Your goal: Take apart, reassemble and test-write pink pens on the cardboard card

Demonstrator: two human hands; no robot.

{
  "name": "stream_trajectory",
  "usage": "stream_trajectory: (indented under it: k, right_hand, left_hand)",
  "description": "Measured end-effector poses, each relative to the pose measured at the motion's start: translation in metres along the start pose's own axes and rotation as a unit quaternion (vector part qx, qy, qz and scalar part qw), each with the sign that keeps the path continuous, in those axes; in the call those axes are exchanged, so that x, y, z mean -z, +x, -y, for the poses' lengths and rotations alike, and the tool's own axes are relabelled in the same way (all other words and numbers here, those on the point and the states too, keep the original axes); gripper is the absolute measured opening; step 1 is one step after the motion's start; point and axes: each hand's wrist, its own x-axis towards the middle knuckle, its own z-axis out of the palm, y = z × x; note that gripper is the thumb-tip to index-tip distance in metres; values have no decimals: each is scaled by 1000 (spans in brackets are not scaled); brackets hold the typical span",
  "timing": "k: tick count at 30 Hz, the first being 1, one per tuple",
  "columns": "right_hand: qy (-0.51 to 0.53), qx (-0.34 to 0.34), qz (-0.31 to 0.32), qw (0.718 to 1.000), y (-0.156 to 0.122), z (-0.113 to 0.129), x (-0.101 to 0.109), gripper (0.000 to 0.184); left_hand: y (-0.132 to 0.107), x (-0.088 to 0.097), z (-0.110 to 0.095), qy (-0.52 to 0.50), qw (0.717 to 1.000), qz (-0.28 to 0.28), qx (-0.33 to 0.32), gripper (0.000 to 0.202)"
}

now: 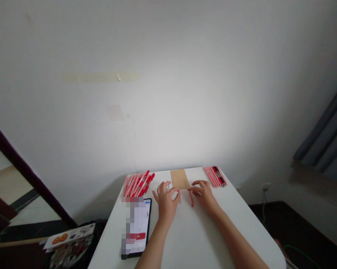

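Note:
My left hand (167,201) is over the middle of the white table, thumb and index finger pinched on a small pink piece (179,191), its other fingers raised. A thin white stick (168,184) shows behind those fingers. Facing it, my right hand (204,196) has its thumb and index fingertips together; what they hold is too small to tell. Just left of its thumb, a pink-red pen part (191,198) points toward me. Beyond both hands lies a flat tan card (180,178).
Pink and red pens (136,185) lie in a pile at the back left. A row of pink pens (211,176) with a black one is at the back right. A smartphone (140,228) rests beside my left forearm. The table (196,239) meets the wall behind.

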Motion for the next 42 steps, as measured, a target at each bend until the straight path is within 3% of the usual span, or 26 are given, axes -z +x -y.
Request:
stream_trajectory:
  k: [8,16,28,34,42]
  right_hand:
    - [-45,2,71,996,-2,-1,1,38]
    - [-29,-17,97,995,-1,2,5,18]
    - [52,23,-7,998,3,-3,5,11]
    - [53,-6,-46,998,4,-10,6,15]
    - [45,-7,-40,998,3,-4,7,16]
  left_hand:
    - [0,0,0,-6,1000,-8,8,11]
    - [1,0,-1,2,1000,-9,13,11]
    - [1,3,-2,0,1000,-12,13,11]
    - [2,3,-1,-7,1000,-11,13,10]
    - [1,2,-2,-22,1000,-8,3,9]
